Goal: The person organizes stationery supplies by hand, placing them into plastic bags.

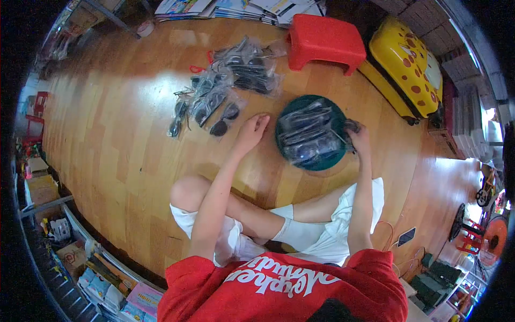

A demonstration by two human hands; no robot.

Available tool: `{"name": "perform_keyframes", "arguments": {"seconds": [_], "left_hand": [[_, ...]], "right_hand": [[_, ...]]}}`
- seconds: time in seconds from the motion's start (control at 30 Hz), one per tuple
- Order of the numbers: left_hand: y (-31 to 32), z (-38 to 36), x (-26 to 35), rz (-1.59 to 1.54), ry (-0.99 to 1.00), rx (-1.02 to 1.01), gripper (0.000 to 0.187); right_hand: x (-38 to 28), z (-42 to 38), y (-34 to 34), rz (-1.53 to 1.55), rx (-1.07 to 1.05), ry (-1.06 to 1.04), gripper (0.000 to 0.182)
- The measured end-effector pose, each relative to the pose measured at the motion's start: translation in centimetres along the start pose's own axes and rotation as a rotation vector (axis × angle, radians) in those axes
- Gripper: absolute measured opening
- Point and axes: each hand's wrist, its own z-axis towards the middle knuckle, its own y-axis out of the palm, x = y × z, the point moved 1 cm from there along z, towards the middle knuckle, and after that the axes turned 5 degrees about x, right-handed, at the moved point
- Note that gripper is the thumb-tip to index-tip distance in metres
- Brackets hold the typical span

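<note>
A round dark green stool or tray stands on the wooden floor, with several pairs of sunglasses in clear plastic piled on it. At its right edge my right hand has its fingers closed on a dark bagged pair of glasses. My left hand hovers over the floor to the left of the green surface, fingers apart, holding nothing. Beyond and left of it lies a heap of bagged sunglasses, with more dark pairs at its near side.
A red plastic stool is at the back, beside a yellow spotted suitcase. Printed papers lie along the far edge. My crossed legs are in front. A phone-like device lies at the right.
</note>
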Motion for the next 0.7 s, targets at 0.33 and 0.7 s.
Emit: {"name": "perform_keyframes", "arguments": {"seconds": [0.33, 0.7], "left_hand": [[-6.0, 1.2, -1.8, 0.602, 0.194, 0.611, 0.025], [-6.5, 1.9, -2.9, 0.494, -0.239, 0.07, 0.037]], "right_hand": [[1.9, 0.6, -3.1, -0.122, 0.118, 0.045, 0.026], [0.1, 0.2, -3.4, -0.143, 0.352, 0.071, 0.035]]}}
